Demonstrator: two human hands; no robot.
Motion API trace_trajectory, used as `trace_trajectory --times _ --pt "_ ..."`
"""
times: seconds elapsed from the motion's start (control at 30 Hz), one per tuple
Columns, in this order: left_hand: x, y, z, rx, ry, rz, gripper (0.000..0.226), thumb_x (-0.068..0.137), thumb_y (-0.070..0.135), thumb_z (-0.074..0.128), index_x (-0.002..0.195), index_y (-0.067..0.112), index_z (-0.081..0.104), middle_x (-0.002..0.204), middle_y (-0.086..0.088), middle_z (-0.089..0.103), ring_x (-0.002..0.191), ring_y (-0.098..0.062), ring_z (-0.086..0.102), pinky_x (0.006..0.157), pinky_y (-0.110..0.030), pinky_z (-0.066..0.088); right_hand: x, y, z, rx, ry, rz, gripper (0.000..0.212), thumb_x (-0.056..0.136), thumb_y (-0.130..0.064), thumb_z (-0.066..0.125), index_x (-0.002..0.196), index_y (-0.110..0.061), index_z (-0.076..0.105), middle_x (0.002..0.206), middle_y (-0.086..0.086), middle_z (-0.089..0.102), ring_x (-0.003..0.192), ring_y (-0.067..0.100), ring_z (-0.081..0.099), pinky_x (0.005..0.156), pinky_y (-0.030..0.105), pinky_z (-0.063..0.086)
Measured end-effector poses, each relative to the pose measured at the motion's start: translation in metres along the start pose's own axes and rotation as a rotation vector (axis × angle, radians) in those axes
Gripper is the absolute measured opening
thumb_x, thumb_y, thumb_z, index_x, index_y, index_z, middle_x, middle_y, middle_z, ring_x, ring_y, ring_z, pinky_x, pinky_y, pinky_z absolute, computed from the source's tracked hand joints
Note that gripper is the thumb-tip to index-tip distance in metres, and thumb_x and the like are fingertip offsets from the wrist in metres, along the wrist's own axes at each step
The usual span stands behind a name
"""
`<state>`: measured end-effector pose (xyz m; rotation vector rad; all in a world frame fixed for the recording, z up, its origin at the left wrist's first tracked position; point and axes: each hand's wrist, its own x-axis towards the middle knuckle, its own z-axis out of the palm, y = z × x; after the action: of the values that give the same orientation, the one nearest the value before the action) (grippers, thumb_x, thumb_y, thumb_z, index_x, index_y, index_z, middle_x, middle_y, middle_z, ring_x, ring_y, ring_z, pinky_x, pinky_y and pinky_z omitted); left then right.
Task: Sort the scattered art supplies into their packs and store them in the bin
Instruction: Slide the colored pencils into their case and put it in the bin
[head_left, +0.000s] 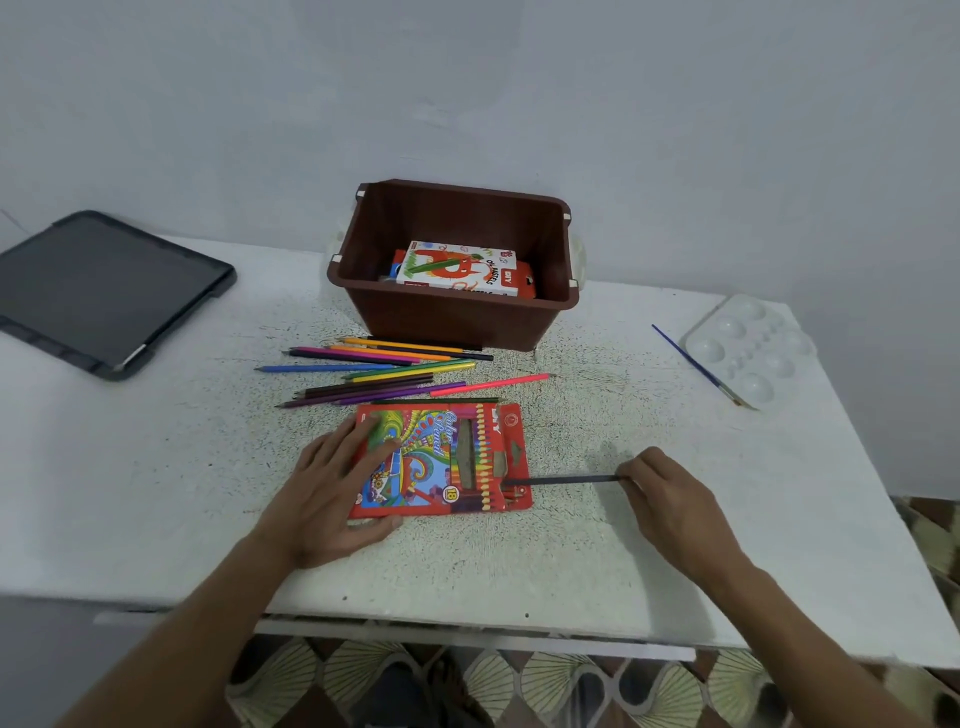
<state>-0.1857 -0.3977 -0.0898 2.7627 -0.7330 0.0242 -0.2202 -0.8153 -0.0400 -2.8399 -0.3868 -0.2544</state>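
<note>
One pencil (563, 479) — pinched by right hand (670, 499) — touches the pack (467, 452) under flat left hand (332, 488).

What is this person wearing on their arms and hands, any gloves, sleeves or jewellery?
Nothing that shows. The left hand and right hand are bare, with no gloves, rings, watch or bracelet in view. The left forearm and right forearm are uncovered down to the picture's edge, so no sleeve shows.
</note>
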Motion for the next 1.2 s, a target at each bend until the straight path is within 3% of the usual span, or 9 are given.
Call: trace_trajectory --times 0.17,0.3,0.6,0.77,0.83,0.93,1.03,1.13,1.2 --pt "0.0 0.0 0.0 -0.012 0.003 0.024 0.086 0.083 0.079 0.046 0.151 0.028 0.031 0.164 0.001 0.015 0.152 -0.02 0.011 0.117 -0.045 0.022 0.012 -0.037 0.021 0.055 -0.027 -0.096 0.009 0.091 -0.013 0.065 0.098 -0.009 0.067 0.082 0.002 0.054 0.06 0.023 0.051 0.043 0.035 0.045" --pt "0.0 -0.001 0.001 -0.015 0.009 0.018 0.087 0.082 0.079 0.046 0.151 0.027 0.032 0.164 0.002 0.015 0.152 -0.019 0.01 0.117 -0.045 0.022 0.024 -0.07 0.038 0.154 -0.025 -0.11 0.023 0.091 -0.026 0.052 0.101 -0.013 0.068 0.075 0.002 0.049 0.057 0.02 0.048 0.042 0.034 0.044" --pt "0.0 -0.001 0.0 -0.033 0.02 0.018 0.086 0.083 0.079 0.047 0.15 0.028 0.032 0.164 0.002 0.017 0.152 -0.018 0.009 0.118 -0.043 0.02 0.026 -0.077 0.056 0.351 -0.056 -0.029 0.018 0.087 -0.025 0.059 0.096 -0.021 0.074 0.085 -0.001 0.056 0.067 0.014 0.058 0.05 0.029 0.051" --pt "0.0 -0.002 0.001 -0.036 0.027 0.015 0.086 0.083 0.08 0.046 0.151 0.028 0.033 0.164 0.003 0.017 0.152 -0.015 0.006 0.117 -0.041 0.019 0.031 -0.072 0.053 0.384 -0.135 -0.012 0.021 0.089 -0.026 0.057 0.098 -0.022 0.075 0.086 -0.012 0.051 0.067 -0.005 0.05 0.059 0.004 0.035" --pt "-0.001 -0.002 0.002 -0.045 0.029 0.01 0.086 0.083 0.08 0.046 0.151 0.029 0.032 0.164 0.003 0.016 0.152 -0.013 0.006 0.117 -0.041 0.019 0.037 -0.07 0.048 0.412 -0.126 0.028 0.025 0.087 -0.032 0.05 0.089 -0.021 0.072 0.081 -0.012 0.054 0.067 -0.003 0.052 0.057 0.008 0.035" --pt "-0.001 -0.002 0.003 -0.04 0.02 0.004 0.087 0.083 0.081 0.045 0.152 0.03 0.03 0.164 0.003 0.016 0.152 -0.014 0.006 0.117 -0.042 0.019 0.054 -0.067 0.042 0.373 -0.072 0.103 0.023 0.085 -0.034 0.045 0.08 -0.018 0.061 0.076 -0.006 0.057 0.067 0.005 0.053 0.057 0.025 0.04" --pt "0.001 -0.001 0.003 -0.029 0.009 0.005 0.087 0.083 0.081 0.044 0.152 0.029 0.03 0.164 0.002 0.015 0.152 -0.016 0.006 0.118 -0.043 0.019 0.081 -0.067 0.04 0.265 -0.043 0.114 0.016 0.095 -0.025 0.052 0.097 -0.016 0.065 0.087 -0.003 0.06 0.071 0.011 0.057 0.062 0.031 0.048" --pt "0.0 -0.002 0.003 -0.029 0.007 0.002 0.087 0.083 0.081 0.044 0.152 0.029 0.03 0.165 0.002 0.014 0.152 -0.016 0.006 0.119 -0.044 0.018 0.107 -0.069 0.041 0.198 -0.052 0.1 0.023 0.098 -0.024 0.054 0.116 -0.014 0.065 0.108 0.001 0.062 0.088 0.018 0.063 0.072 0.035 0.055" --pt "-0.001 -0.002 0.003 -0.028 0.008 0.003 0.087 0.083 0.081 0.044 0.152 0.03 0.03 0.165 0.003 0.014 0.152 -0.016 0.006 0.119 -0.043 0.018 0.121 -0.069 0.042 0.159 -0.081 0.073 0.026 0.099 -0.023 0.053 0.119 -0.014 0.065 0.109 0.004 0.061 0.093 0.023 0.064 0.073 0.037 0.055"
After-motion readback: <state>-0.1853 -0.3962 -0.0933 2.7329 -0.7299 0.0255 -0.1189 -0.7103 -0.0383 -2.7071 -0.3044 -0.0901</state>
